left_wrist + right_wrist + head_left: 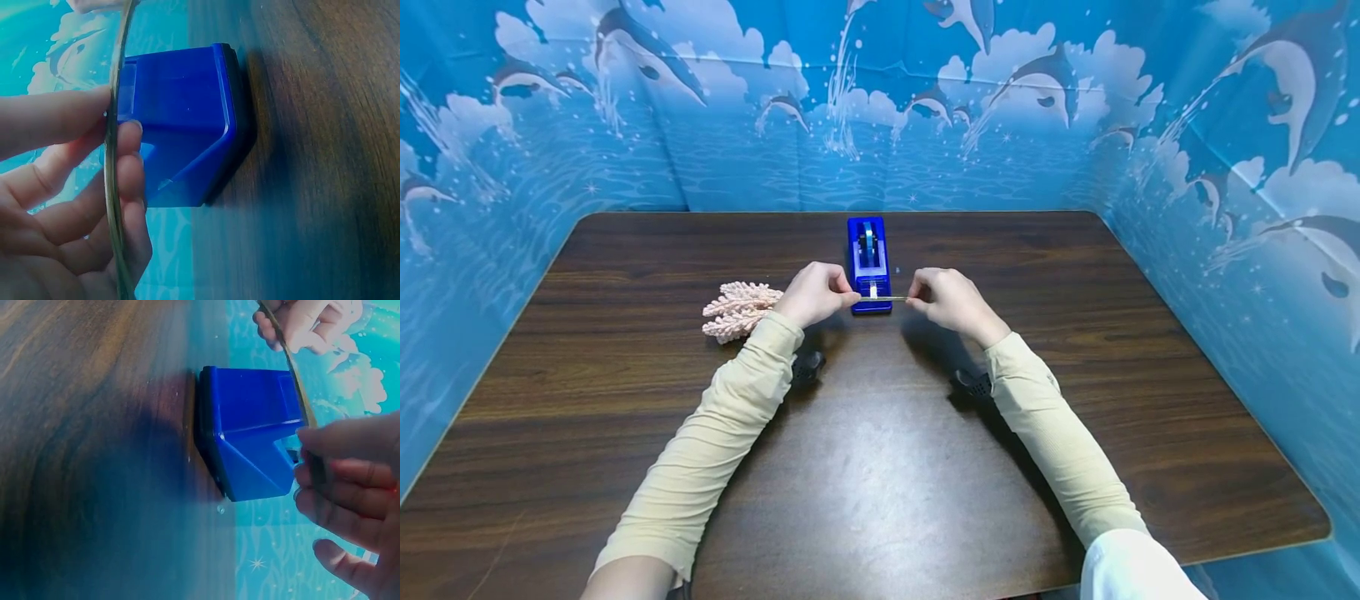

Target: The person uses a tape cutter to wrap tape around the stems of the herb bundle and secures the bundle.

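Note:
My left hand pinches a thin brownish-green bundle of stems between thumb and fingers. Farther along, the right hand pinches the same bundle, so it runs nearly level from hand to hand. Below and behind it stands a blue tape dispenser with a tape roll inside; the bundle crosses in front of its near end in the head view. Pale pink frilly flower heads lie just left of my left hand. Whether they join the stems is hidden by that hand.
The dark wooden table has rounded corners and ends at a blue dolphin-print curtain. Black wrist devices, one at the left wrist and one at the right, hang under the forearms.

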The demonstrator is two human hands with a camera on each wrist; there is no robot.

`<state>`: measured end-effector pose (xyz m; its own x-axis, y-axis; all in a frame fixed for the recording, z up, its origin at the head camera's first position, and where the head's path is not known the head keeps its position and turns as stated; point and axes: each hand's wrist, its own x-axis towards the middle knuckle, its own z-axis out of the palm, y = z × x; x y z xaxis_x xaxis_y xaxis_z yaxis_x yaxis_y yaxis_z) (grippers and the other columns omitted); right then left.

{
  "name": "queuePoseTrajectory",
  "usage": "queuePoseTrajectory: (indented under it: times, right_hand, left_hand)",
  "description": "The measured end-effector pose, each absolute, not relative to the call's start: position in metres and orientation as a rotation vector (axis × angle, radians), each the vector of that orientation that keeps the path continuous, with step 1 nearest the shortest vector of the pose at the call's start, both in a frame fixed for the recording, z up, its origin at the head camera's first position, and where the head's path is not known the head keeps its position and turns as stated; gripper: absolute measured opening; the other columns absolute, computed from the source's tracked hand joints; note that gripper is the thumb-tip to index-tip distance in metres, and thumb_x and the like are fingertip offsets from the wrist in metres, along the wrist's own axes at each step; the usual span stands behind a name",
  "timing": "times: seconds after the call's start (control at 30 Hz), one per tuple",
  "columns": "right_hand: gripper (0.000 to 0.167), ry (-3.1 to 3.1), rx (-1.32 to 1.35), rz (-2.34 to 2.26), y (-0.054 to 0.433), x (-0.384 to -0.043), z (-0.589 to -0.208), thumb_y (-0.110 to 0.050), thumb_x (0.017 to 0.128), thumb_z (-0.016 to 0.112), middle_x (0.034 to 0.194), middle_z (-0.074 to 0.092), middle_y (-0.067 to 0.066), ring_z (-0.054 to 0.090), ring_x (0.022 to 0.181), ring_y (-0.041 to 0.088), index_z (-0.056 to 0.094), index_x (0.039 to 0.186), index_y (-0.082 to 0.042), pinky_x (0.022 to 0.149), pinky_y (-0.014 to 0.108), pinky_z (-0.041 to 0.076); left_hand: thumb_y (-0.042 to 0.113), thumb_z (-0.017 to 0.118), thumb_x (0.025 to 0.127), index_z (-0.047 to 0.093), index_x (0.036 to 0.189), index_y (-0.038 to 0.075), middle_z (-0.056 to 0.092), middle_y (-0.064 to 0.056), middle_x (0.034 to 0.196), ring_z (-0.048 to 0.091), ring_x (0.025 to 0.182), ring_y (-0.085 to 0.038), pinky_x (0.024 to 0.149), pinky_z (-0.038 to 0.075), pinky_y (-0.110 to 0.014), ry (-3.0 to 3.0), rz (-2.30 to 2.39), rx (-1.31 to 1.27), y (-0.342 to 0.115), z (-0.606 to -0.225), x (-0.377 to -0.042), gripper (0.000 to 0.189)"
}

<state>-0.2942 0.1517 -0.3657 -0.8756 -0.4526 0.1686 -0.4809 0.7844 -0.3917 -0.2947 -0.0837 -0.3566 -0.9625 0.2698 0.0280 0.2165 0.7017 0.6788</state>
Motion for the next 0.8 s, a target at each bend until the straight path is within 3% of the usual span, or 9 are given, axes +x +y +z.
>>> queuePoseTrajectory:
  times: [0.27,0.43,0.6,0.7,0.8]
  right_hand:
    - [0.029,-2.907,0.770,0.839,0.1493,-0.2970,-0.3707,-0.027,0.100,0.053,0.072,0.062,0.008,0.050,0.062,0.015,0.068,0.095,-0.003,0.060,0.029,0.040]
    - [0.019,-2.840,0.748,0.819,0.1488,-0.2980,-0.3719,-0.020,0.097,0.059,0.079,0.067,0.009,0.050,0.066,0.017,0.070,0.093,-0.006,0.063,0.030,0.040]
    - [0.010,-2.771,0.754,0.847,0.1487,-0.2980,-0.3729,-0.016,0.093,0.065,0.083,0.068,0.008,0.058,0.071,0.019,0.068,0.091,-0.007,0.068,0.033,0.047]
    - [0.008,-2.744,0.770,0.839,0.1488,-0.2982,-0.3740,-0.014,0.092,0.066,0.084,0.068,0.008,0.059,0.072,0.019,0.068,0.090,-0.007,0.069,0.033,0.048]
    - [0.007,-2.718,0.784,0.828,0.1486,-0.2982,-0.3743,-0.013,0.091,0.066,0.084,0.067,0.008,0.058,0.072,0.019,0.068,0.090,-0.007,0.068,0.032,0.047]
  left_hand:
    - [0.018,0.075,0.082,0.065,0.073,0.007,0.068,-0.004,0.070,0.054,0.068,-0.017,0.066,0.041,-0.027,2.832,1.135,0.437,-0.0835,-0.3566,-0.2957,0.018]
    - [0.015,0.076,0.081,0.064,0.078,0.006,0.070,-0.007,0.077,0.058,0.072,-0.019,0.070,0.042,-0.029,2.837,1.144,0.440,-0.0815,-0.3572,-0.2975,0.015]
    - [0.012,0.072,0.083,0.066,0.096,0.003,0.067,-0.008,0.083,0.061,0.080,-0.021,0.077,0.045,-0.031,2.781,1.104,0.407,-0.0832,-0.3572,-0.2990,0.017]
    - [0.019,0.068,0.088,0.069,0.103,0.002,0.071,-0.012,0.093,0.062,0.089,-0.024,0.085,0.047,-0.036,2.759,1.010,0.392,-0.0852,-0.3580,-0.2995,0.023]
    - [0.030,0.058,0.096,0.072,0.100,0.002,0.074,-0.013,0.096,0.065,0.093,-0.025,0.088,0.047,-0.037,2.732,0.927,0.395,-0.0876,-0.3591,-0.2995,0.031]
